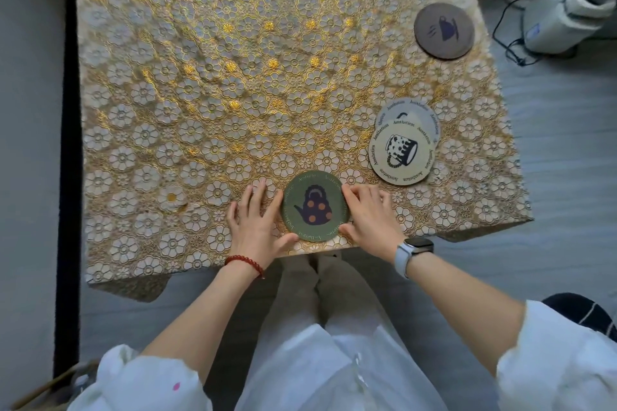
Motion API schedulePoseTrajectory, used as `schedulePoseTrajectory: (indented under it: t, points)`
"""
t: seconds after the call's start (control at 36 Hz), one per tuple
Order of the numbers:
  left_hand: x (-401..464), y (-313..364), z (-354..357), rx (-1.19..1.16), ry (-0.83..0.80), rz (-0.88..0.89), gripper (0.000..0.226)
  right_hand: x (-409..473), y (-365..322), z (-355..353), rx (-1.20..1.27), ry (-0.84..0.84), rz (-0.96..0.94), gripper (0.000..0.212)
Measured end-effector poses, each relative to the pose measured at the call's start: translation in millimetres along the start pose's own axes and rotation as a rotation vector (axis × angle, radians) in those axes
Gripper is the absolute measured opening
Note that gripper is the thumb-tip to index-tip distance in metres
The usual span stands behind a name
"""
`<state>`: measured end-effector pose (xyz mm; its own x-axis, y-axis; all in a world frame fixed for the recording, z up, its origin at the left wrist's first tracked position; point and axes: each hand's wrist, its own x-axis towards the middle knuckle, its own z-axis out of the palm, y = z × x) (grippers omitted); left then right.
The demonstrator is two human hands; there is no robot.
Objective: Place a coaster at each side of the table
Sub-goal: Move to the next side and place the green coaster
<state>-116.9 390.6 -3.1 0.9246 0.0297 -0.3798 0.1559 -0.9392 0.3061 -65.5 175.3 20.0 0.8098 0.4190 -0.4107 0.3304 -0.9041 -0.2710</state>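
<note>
A green round coaster (314, 206) with a dark teapot picture lies flat at the middle of the table's near edge. My left hand (256, 219) touches its left rim and my right hand (370, 214) touches its right rim, fingers curved around it. A cream coaster (402, 154) with a spotted mug picture lies on a grey coaster (409, 112), overlapping it, near the right edge. A brown coaster (444, 31) with a cup picture lies flat at the far right side. The table (213, 77) is covered in a gold floral lace cloth.
A white appliance (564, 17) with a black cord stands on the floor right of the table. A dark strip (68, 143) runs along the table's left side. My legs are under the near edge.
</note>
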Motion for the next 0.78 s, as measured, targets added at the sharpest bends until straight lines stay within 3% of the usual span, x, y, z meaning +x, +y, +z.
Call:
schedulePoseTrajectory:
  t: [0.36,0.5,0.78]
  points:
    - [0,0,-2,0.052,-0.029,-0.009,0.085,-1,-4,1,0.011,0.001,0.013,0.07]
    - [13,7,-15,-0.036,-0.035,-0.082,0.07,1,4,-15,0.146,-0.034,0.02,0.062]
    - [72,42,-42,-0.062,-0.013,-0.092,0.06,18,59,-50,0.257,0.181,0.215,0.039]
